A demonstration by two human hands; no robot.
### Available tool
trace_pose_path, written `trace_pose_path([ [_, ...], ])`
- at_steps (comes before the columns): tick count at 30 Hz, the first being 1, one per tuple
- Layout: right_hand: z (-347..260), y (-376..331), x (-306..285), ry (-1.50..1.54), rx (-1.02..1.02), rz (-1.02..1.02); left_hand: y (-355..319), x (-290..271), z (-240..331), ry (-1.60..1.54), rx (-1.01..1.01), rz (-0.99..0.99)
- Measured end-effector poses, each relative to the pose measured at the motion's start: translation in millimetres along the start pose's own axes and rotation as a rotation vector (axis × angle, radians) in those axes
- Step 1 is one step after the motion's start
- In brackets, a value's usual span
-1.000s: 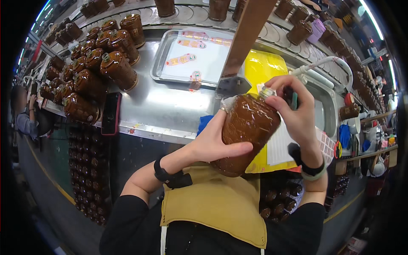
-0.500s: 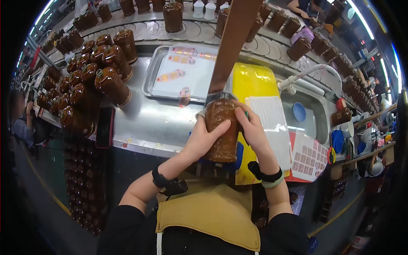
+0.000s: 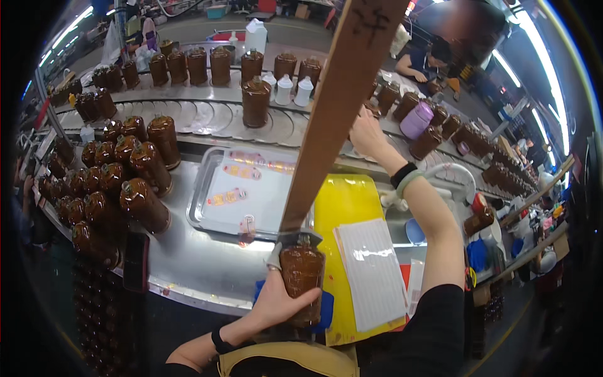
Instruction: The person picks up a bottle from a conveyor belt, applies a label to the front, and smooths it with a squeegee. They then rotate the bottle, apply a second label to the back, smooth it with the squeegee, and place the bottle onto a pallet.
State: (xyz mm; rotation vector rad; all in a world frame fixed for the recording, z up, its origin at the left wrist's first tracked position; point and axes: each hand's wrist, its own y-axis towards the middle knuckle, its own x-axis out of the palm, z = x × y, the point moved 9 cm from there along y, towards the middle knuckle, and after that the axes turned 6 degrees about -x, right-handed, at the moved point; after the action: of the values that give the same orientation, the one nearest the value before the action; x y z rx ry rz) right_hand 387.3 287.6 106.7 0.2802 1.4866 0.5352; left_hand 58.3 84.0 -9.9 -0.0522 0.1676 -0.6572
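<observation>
Off the brown bottle (image 3: 303,270) swings the right hand (image 3: 370,136), up beside the post (image 3: 339,107), grip impossible to tell; the left hand (image 3: 276,300) clasps the bottle

Left hand (image 3: 275,299) clasps a brown bottle (image 3: 302,270) at the steel desk (image 3: 166,262), right hand (image 3: 369,134) stretched out beside the wooden post (image 3: 339,107)!

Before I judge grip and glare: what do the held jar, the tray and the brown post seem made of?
Jar, in the left hand: glossy brown, glass, plastic or glazed ceramic by its bright glints; which, I can't tell. Tray: probably metal, by its grey, softly shining rim. Post: likely wood, perhaps painted, by its flat, mostly matte brown face.
</observation>
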Motion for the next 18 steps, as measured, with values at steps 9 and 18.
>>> trace_pose_path([
  [9, 102.6, 0.5, 27.0, -0.174, -0.026, -0.089, 2.7, 5.6, -22.7, 0.121, -0.145, -0.097],
  [18, 121.9, 5.9, 6.2, -0.073, 0.05, -0.184, 7.4, -1.0, -17.8, 0.188, -0.164, -0.112],
])
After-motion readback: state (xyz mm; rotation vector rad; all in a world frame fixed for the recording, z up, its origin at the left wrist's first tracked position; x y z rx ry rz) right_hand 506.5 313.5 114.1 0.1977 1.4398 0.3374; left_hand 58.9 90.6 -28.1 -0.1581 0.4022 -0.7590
